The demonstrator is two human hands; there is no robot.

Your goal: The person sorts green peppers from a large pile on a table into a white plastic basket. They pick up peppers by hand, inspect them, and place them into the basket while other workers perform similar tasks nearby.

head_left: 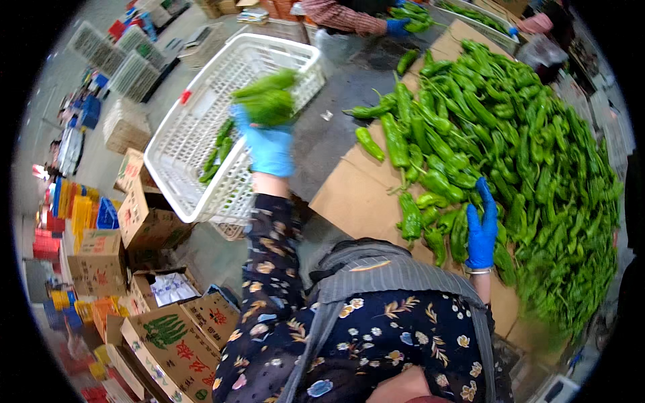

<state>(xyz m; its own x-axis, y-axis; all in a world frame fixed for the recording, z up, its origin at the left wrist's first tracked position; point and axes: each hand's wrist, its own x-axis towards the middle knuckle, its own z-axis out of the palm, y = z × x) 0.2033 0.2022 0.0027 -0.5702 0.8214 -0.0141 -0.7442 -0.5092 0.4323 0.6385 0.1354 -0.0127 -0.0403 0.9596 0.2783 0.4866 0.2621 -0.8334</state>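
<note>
My left hand, in a light blue glove, grips several green peppers, blurred by motion, over the near side of a white plastic crate. A few green peppers lie at the bottom of that crate. On the right, my right hand wears a darker blue glove. Its fingers are apart and it holds nothing, resting at the near edge of a large heap of green peppers. The heap is spread over flattened cardboard.
Across the table another person's blue-gloved hand holds peppers. A second white crate with peppers stands at the far right. Printed cardboard boxes crowd the floor at left, with stacked crates behind.
</note>
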